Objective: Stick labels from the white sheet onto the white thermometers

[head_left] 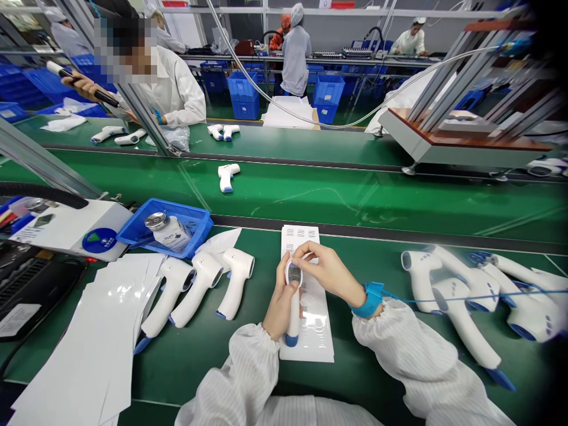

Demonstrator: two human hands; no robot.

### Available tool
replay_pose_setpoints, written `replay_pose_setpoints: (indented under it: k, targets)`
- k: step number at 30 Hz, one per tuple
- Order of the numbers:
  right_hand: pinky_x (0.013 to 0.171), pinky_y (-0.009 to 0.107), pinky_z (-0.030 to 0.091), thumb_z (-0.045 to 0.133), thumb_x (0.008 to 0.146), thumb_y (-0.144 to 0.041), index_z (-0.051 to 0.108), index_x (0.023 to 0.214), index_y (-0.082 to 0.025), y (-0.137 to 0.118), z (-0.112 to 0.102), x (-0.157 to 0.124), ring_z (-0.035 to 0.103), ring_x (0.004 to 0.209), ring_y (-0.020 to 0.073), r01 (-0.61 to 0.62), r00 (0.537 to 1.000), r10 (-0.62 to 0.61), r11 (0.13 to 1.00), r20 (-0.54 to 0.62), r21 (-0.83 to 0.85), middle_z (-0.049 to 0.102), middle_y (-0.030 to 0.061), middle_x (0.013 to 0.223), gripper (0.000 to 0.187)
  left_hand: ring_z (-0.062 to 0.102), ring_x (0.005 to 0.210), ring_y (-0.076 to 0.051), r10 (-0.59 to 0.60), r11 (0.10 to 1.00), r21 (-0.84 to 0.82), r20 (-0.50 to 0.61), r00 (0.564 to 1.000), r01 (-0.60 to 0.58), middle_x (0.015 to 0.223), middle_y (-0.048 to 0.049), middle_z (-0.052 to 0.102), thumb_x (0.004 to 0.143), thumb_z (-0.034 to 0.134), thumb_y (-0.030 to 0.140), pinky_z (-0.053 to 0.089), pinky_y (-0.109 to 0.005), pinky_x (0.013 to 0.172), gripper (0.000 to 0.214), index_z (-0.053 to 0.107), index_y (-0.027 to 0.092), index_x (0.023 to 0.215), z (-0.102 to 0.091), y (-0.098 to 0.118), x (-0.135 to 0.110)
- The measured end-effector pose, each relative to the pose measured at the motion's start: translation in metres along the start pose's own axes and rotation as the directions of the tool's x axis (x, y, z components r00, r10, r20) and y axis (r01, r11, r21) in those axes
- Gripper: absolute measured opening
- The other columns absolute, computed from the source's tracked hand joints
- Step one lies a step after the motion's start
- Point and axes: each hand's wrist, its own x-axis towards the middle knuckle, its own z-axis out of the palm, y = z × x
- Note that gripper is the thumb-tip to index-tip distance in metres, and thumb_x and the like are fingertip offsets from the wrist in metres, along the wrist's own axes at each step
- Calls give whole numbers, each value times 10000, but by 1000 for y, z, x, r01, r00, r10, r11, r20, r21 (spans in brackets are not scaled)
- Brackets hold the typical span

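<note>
Over the label sheet (316, 331), the left hand (277, 305) grips a thermometer (293, 316) screen-up, steadying it while the right hand (327, 269) pinches its head.

— What do we wear?
— White, finely striped sleeves (412, 355), gathered at the ends; left grip (279, 302) and right grip (328, 269) bare.
— On our right wrist?
— A blue wrist strap (370, 299) with a thin blue cord (444, 299).
</note>
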Motion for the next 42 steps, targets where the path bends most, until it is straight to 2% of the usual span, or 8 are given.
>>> replay_pose_setpoints:
  k: [5, 13, 18, 22, 25, 28, 33, 42]
  targets:
    - [770, 306, 484, 556, 887, -344, 620, 873, -198, 8, -2, -7, 618, 822, 160, -57, 998, 59, 991, -14, 118, 668, 23, 894, 160, 429, 459, -80, -29, 1000, -8, 2, 1000, 29, 680, 52, 486, 929, 410, 331, 434, -197, 462, 643, 120, 337, 1502, 1, 3, -2]
    - [782, 308, 465, 651, 833, -265, 613, 725, -215, 5, 8, -27, 597, 926, 184, 13, 988, -20, 999, -150, -53, 613, 38, 985, 125, 446, 454, -79, 5, 999, 41, 7, 1000, -5, 729, 35, 532, 942, 425, 351, 437, -216, 467, 638, 126, 330, 1505, 2, 1, -1]
    - [829, 330, 464, 635, 842, -205, 593, 798, -233, -4, 12, -34, 599, 908, 186, 133, 984, -146, 983, -99, -127, 639, 19, 917, 67, 457, 460, -42, 25, 1000, 7, 27, 999, -25, 1143, -54, 583, 941, 447, 398, 440, -227, 463, 616, 161, 380, 1487, 1, 0, -1]
    - [754, 321, 487, 638, 810, -186, 592, 859, -238, -8, 11, -34, 612, 791, 172, 60, 987, -71, 995, -142, -82, 665, 6, 850, 86, 552, 615, -80, 50, 999, -24, 86, 995, -48, 1380, -62, 469, 786, 555, 138, 471, -224, 511, 834, 164, 392, 1478, -2, 1, -1]
    - [690, 298, 504, 681, 771, -231, 599, 847, -225, -10, 7, -33, 621, 724, 157, -59, 998, 62, 990, -19, 124, 668, -1, 796, 112, 578, 696, -113, 65, 998, -23, 115, 991, -63, 1426, -67, 422, 666, 551, 47, 455, -208, 483, 972, 143, 388, 1479, -2, 1, 0]
    - [654, 284, 484, 703, 739, -226, 603, 857, -219, -6, 6, -33, 601, 688, 144, -124, 989, 110, 980, 97, 156, 661, -13, 765, 155, 574, 696, -116, 68, 998, -18, 113, 991, -66, 1384, -77, 456, 641, 553, 38, 430, -193, 451, 997, 137, 376, 1482, -2, -1, 2]
    - [701, 297, 449, 676, 773, -230, 623, 892, -233, 4, 12, -30, 586, 767, 159, -41, 995, 41, 999, -93, 8, 664, 2, 853, 131, 615, 841, -182, 70, 998, -3, 124, 990, -70, 1415, -73, 435, 616, 546, 35, 458, -203, 478, 1030, 119, 375, 1489, -4, -3, 4]
    - [695, 289, 449, 663, 791, -227, 604, 856, -234, 3, 12, -23, 598, 735, 155, 6, 990, -11, 999, -138, -36, 662, -8, 802, 88, 459, 1288, -290, 99, 995, -7, 120, 988, -99, 1481, -66, 389, 638, 529, -5, 503, -392, 935, 1010, 117, 323, 1500, -4, 0, 2]
